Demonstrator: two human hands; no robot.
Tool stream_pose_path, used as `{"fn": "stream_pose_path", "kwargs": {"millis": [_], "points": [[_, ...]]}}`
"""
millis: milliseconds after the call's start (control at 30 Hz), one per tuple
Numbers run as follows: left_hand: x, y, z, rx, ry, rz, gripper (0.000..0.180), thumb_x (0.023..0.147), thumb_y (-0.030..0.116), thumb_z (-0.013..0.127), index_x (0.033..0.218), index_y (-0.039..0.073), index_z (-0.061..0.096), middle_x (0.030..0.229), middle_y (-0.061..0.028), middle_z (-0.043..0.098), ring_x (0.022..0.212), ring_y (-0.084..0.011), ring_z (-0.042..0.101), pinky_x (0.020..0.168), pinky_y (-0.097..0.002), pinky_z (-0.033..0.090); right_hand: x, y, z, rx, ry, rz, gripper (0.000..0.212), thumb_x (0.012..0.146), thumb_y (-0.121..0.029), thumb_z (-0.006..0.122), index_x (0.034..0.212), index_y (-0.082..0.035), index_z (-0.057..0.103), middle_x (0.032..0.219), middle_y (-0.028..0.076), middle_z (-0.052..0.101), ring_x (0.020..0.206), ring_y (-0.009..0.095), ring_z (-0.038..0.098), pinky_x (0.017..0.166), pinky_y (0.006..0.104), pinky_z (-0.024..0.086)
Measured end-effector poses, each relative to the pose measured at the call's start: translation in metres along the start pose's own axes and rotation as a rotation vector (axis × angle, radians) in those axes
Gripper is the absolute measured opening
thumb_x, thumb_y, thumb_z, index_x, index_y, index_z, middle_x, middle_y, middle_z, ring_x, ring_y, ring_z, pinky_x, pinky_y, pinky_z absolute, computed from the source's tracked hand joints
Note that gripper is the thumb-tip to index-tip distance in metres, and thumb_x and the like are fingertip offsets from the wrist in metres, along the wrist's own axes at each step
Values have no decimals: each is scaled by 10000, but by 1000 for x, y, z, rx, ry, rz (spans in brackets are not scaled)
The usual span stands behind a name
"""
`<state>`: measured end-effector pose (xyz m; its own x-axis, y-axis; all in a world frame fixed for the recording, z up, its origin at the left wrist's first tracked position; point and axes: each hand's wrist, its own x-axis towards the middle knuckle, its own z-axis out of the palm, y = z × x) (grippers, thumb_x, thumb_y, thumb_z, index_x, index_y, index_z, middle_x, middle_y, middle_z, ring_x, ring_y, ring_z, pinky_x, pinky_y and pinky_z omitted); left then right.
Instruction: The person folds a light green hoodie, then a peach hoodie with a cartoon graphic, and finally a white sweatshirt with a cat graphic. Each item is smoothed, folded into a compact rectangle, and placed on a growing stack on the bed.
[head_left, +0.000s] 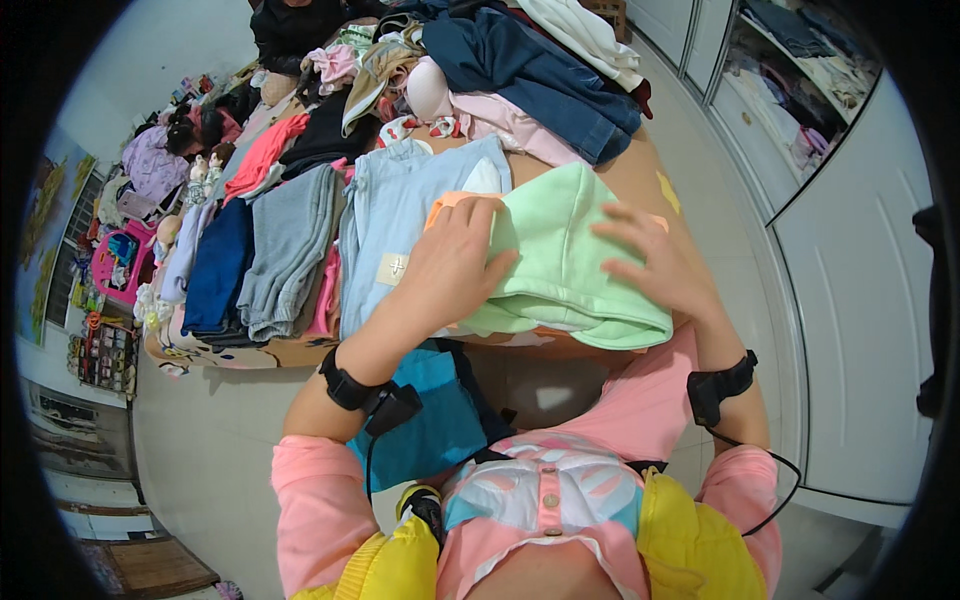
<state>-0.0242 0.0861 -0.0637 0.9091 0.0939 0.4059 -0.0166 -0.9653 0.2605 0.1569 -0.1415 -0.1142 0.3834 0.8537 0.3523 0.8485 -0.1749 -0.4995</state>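
Observation:
A light green hoodie with orange fabric showing at its edges lies bunched near the front edge of the bed. My left hand is at its left side, fingers curled over the orange and green cloth and thumb apart below; the fingertips are hidden. Over the right side, my right hand has its fingers spread, slightly blurred, and grips nothing. Partly beneath my left hand, pale blue jeans lie folded with a cream tag on them.
Folded grey trousers and navy trousers lie to the left. Loose clothes, including dark blue jeans, are heaped behind. A teal cloth hangs below the bed's edge. A white wardrobe stands at right, partly open. A person in dark clothing sits at the far end.

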Motion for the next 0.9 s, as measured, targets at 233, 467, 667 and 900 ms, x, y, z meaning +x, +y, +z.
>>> {"fn": "stream_pose_path", "kwargs": {"millis": [233, 467, 667, 900], "points": [[9, -29, 7, -371, -80, -297, 362, 921, 178, 652, 1210, -2, 529, 1126, -186, 589, 1017, -324, 611, 867, -399, 502, 15, 7, 4, 213, 79, 199, 399, 874, -137, 656, 1267, -82, 610, 1217, 142, 623, 1143, 290, 573, 970, 354, 446], [2, -46, 23, -420, 66, -233, 166, 927, 62, 622, 1088, 33, 650, 1009, -96, 599, 804, -204, 613, 761, -316, 510, 24, -1, -9, 161, -14, 240, 386, 880, -155, 659, 1266, -177, 645, 1324, 150, 555, 1188, 298, 540, 1001, 376, 416], [-11, -43, 33, -312, 120, -215, 189, 896, 135, 676, 1074, 79, 650, 1046, -147, 563, 894, -301, 577, 765, -375, 480, 20, -10, 26, -296, 81, -138, 534, 906, -391, 633, 1404, -242, 516, 1472, 147, 430, 1365, 289, 385, 1121, 479, 248], [-20, -57, 48, -71, 195, -216, 477, 864, 318, 722, 1201, 28, 547, 1191, -212, 515, 1122, -393, 471, 954, -446, 413, 33, -48, 7, -60, 7, -148, 548, 918, -344, 610, 1420, -163, 485, 1451, 145, 461, 1366, 313, 393, 1123, 449, 279]]}}
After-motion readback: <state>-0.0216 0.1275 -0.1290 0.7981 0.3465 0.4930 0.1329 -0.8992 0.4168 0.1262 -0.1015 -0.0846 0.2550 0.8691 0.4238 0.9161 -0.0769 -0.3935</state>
